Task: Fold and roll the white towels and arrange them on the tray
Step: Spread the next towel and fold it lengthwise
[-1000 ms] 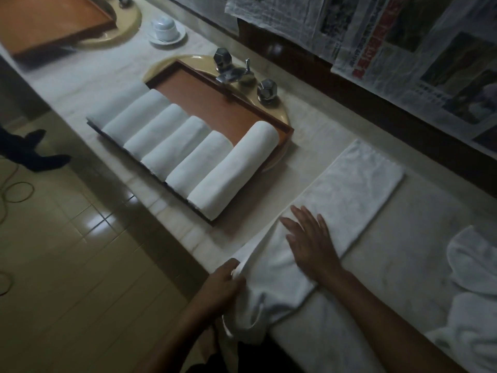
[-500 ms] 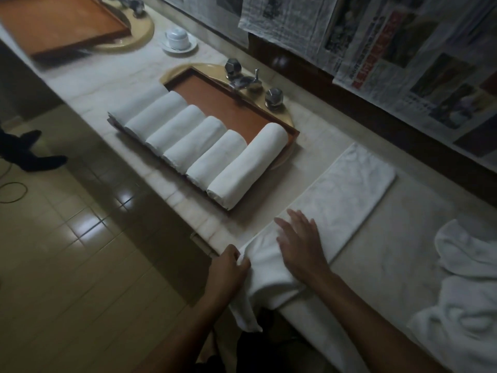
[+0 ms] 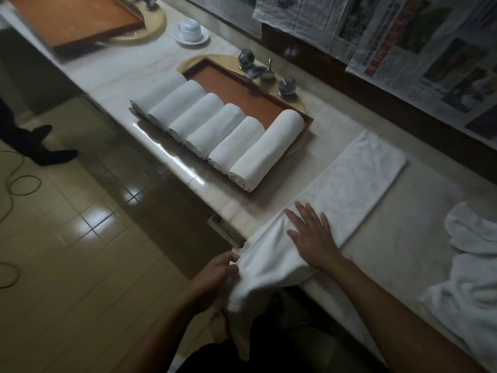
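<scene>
Head view: marble counter [image 3: 390, 254], tiled floor [image 3: 80, 238]; right hand [image 3: 312, 235] flat on towel [image 3: 349, 181], left hand [image 3: 212, 275] pinching it.

The pale worktop [image 3: 395, 246] carries a folded towel [image 3: 357, 179] flat under the fingers [image 3: 305, 215]. Beyond the fingers stands a tray [image 3: 242, 95]; right of them lies a loose towel heap [image 3: 473, 286].

Nothing is legible: print and red headlines on the newspapers [image 3: 419, 47] are too blurred

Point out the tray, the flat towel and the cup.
tray [image 3: 242, 94]: head view, bare brown floor.
flat towel [image 3: 357, 173]: head view, far half.
cup [image 3: 190, 23]: head view, its lid.
</scene>
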`<control>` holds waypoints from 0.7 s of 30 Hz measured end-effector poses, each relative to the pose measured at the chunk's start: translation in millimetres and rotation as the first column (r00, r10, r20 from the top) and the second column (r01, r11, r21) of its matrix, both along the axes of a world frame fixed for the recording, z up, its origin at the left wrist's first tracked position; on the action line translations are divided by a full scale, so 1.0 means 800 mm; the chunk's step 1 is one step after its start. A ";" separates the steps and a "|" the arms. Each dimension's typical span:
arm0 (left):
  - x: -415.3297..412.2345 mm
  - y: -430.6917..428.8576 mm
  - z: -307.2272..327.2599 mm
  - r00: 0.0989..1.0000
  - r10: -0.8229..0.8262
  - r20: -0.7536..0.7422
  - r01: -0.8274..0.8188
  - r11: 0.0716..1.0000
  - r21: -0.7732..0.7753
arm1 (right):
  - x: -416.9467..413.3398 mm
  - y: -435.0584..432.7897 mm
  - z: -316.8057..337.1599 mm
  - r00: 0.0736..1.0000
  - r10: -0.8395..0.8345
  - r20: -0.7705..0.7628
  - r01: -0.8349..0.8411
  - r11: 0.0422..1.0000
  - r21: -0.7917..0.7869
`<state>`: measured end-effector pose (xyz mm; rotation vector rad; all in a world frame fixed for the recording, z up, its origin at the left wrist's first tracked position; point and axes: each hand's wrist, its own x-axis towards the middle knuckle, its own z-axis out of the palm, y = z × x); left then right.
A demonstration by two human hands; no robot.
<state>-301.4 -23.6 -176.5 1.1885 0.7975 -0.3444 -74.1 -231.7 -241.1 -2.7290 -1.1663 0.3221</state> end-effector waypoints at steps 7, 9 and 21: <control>-0.045 0.025 -0.008 0.992 -0.062 0.113 0.056 0.997 0.059 | -0.002 0.008 0.012 0.998 -0.030 -0.050 0.028 0.999 -0.047; -0.054 0.029 -0.028 0.997 -0.026 0.068 0.010 0.974 0.224 | -0.003 0.009 0.017 0.998 -0.033 -0.058 0.029 0.998 -0.057; -0.004 0.003 -0.030 0.993 -0.081 0.085 -0.024 0.575 0.818 | 0.009 0.015 0.049 0.983 -0.046 -0.178 0.060 0.995 0.075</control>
